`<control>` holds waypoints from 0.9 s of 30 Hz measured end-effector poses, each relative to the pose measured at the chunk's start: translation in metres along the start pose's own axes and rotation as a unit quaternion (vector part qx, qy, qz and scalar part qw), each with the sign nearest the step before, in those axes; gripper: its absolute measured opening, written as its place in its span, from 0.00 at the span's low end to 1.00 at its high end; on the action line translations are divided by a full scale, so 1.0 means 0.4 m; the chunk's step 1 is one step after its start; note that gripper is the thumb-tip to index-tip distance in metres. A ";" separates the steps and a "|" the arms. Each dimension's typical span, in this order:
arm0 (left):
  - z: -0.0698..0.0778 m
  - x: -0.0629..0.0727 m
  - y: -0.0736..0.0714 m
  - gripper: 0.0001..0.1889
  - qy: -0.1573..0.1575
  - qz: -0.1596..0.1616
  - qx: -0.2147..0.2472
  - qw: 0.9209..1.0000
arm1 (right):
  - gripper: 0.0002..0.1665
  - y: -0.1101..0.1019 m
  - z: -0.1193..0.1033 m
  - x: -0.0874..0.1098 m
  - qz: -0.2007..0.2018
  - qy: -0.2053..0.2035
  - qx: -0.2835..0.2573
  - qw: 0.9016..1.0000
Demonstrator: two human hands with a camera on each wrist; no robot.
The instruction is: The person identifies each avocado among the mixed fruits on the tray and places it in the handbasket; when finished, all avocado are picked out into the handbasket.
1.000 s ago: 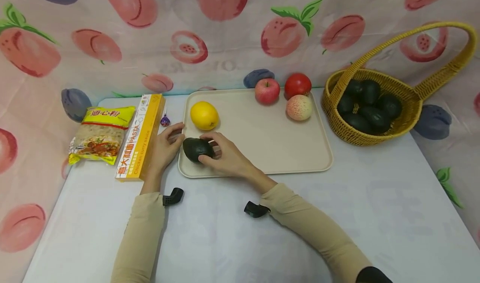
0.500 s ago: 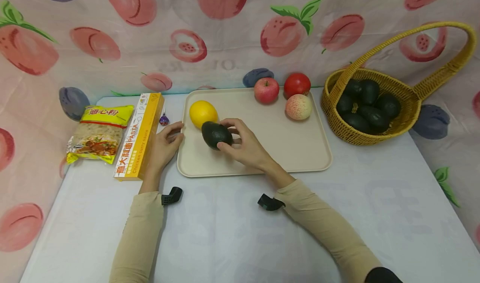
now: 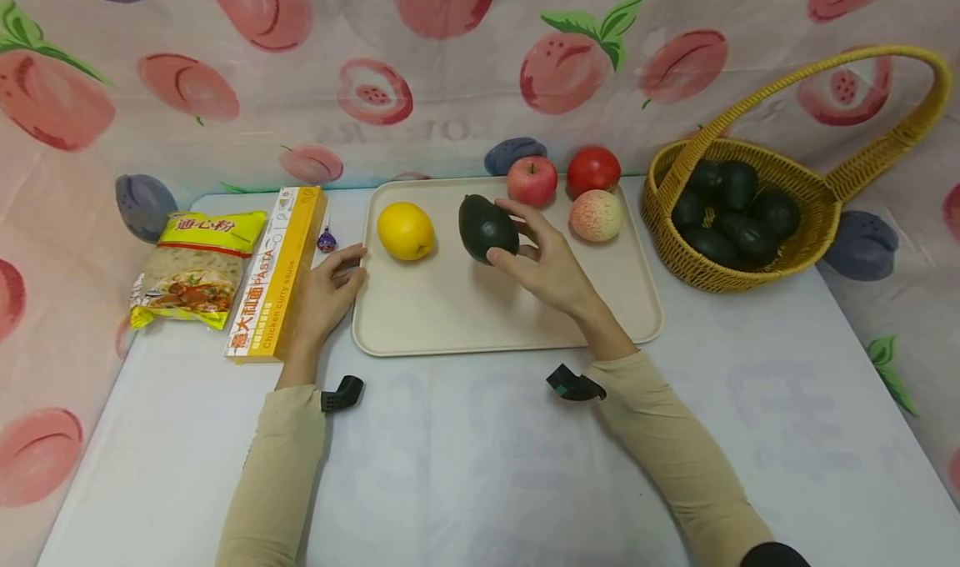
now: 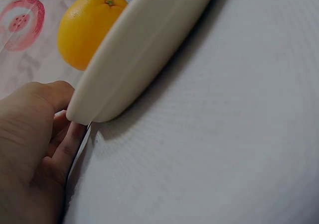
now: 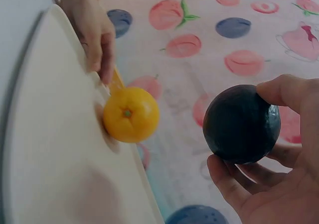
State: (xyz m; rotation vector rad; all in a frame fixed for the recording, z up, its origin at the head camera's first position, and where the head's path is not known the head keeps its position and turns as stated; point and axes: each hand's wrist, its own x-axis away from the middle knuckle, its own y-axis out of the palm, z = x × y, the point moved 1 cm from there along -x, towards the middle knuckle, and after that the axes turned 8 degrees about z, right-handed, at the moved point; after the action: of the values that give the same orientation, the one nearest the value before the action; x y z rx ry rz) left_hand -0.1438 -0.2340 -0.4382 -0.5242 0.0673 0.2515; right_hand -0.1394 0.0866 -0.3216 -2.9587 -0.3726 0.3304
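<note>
My right hand (image 3: 551,260) grips a dark green avocado (image 3: 486,228) between thumb and fingers, over the middle of a cream tray (image 3: 420,333). The right wrist view shows the avocado (image 5: 241,124) raised, its shadow falling on the tray. My left hand (image 3: 330,296) rests at the tray's left edge, with fingertips right at the rim; the left wrist view shows this hand (image 4: 45,134) by the tray corner (image 4: 109,79). An orange (image 3: 406,231) sits at the tray's left. An apple (image 3: 532,181), a red round fruit (image 3: 593,172) and a peach (image 3: 597,215) lie together at its back right.
A yellow wicker basket (image 3: 667,242) with a tall handle stands at the right, holding several avocados (image 3: 750,238). Beyond my left hand are a pasta box (image 3: 273,275), a bag of noodles (image 3: 198,267) and a small purple item (image 3: 326,240). A fruit-print cloth (image 3: 262,133) hangs behind.
My right hand has lifted the avocado from the tray's front left and carried it right and farther back, past the orange. My left hand has stayed at the tray's edge.
</note>
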 end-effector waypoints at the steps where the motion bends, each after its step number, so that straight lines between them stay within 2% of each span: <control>1: 0.000 0.001 0.000 0.19 0.000 -0.001 0.000 1.000 | 0.37 -0.008 -0.001 -0.002 0.002 -0.001 -0.003 1.000; 8: -0.003 0.003 -0.003 0.19 -0.009 -0.003 0.001 1.000 | 0.37 -0.063 0.043 -0.023 0.033 -0.018 0.008 0.999; 15: -0.004 0.002 -0.006 0.19 -0.017 -0.003 -0.007 1.000 | 0.36 -0.105 0.036 -0.019 0.061 -0.031 0.023 0.997; 22: -0.001 -0.003 -0.001 0.18 -0.007 -0.005 -0.002 1.000 | 0.36 -0.136 -0.010 -0.006 0.086 -0.046 -0.019 0.995; 27: -0.003 -0.002 0.000 0.18 -0.012 -0.006 -0.005 1.000 | 0.36 -0.163 -0.002 -0.007 0.107 -0.055 -0.041 0.992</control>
State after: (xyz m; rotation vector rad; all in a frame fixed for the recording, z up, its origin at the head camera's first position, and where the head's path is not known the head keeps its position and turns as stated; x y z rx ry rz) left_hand -0.1447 -0.2349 -0.4391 -0.5321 0.0405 0.2471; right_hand -0.1566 0.1485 -0.3095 -3.0748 -0.0798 0.5160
